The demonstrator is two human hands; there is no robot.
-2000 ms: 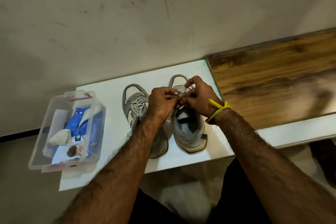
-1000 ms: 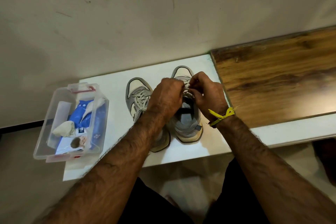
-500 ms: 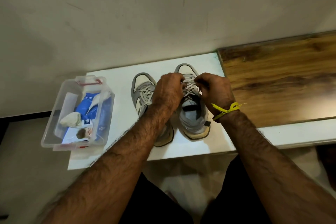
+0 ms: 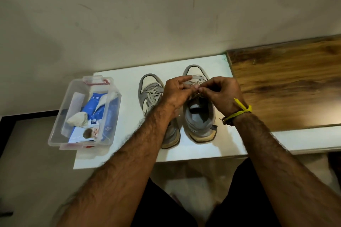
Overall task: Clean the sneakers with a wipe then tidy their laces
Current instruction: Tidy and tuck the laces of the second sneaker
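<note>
My left hand (image 4: 176, 96) and right hand (image 4: 222, 96) pinch the laces (image 4: 196, 84) over the right sneaker (image 4: 200, 116), near the counter (image 4: 203, 150) front edge.

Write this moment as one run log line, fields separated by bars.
step: tidying laces | left hand: pinches laces | right hand: pinches laces | target: right sneaker | left sneaker: untouched

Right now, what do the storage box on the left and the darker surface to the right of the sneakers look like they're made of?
The storage box looks like clear, glossy plastic: its contents show through the walls, and it has red latches. The darker surface looks like wood or a wood-look laminate with a slight sheen: brown streaked grain runs across it. Which of the two cannot be told.
</note>
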